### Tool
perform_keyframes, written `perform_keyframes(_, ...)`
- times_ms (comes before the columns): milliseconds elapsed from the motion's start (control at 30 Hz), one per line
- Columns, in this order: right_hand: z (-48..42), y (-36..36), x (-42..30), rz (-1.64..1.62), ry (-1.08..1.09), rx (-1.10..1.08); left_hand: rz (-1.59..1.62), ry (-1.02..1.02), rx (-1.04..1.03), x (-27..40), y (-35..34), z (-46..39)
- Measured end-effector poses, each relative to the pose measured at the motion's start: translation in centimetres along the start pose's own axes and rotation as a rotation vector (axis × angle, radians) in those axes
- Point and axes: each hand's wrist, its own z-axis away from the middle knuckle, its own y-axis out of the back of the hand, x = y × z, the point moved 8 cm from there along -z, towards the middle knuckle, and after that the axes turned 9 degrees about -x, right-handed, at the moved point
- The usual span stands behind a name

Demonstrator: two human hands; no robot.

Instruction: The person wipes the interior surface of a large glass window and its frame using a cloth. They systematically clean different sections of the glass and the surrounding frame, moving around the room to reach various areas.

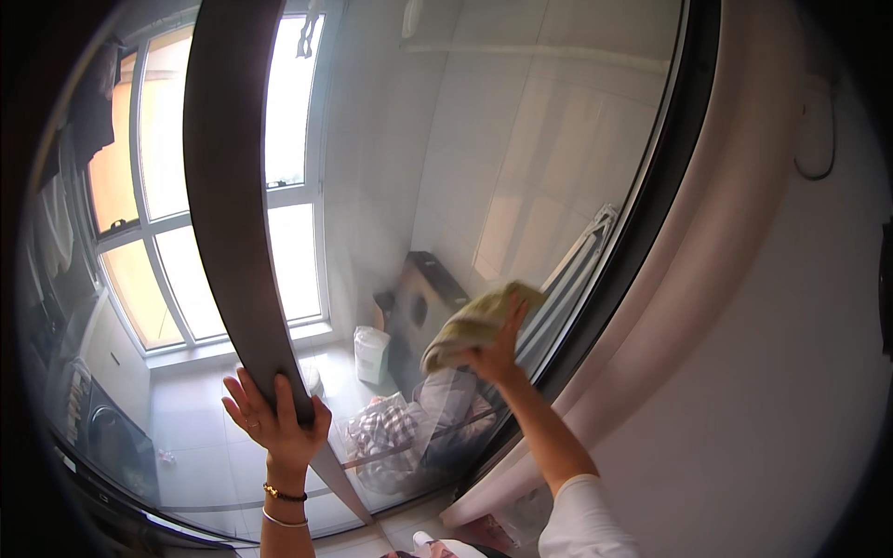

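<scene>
My right hand (497,356) presses a folded yellow-green cloth (481,324) with a pale striped edge to the glass pane (544,139) of a sliding door, low on its right part. My left hand (279,418) rests against the dark door frame post (234,195), thumb on its right side and fingers spread over its front and left; it holds no loose thing. A beaded bracelet and a silver bangle are on the left wrist. The cloth hides part of what stands behind the glass.
A pink curtain (670,307) hangs right of the dark door edge. Behind the glass are a white bin (371,354), bagged checked fabric (384,432), a folded rack (565,279), a dark-sided box (425,307) and a front-loading washing machine (111,439). Clothes hang at the far left.
</scene>
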Motion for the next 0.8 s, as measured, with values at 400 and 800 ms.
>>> perform_keyframes(400,-6.0,8.0,12.0,-0.129,-0.498,0.411,0.038,0.011,-0.046,0.1,-0.2,-0.3)
perform_keyframes(800,-17.2,11.9,-1.8,0.114,-0.411,0.400,0.072,-0.014,-0.033,0.4,-0.2,0.0)
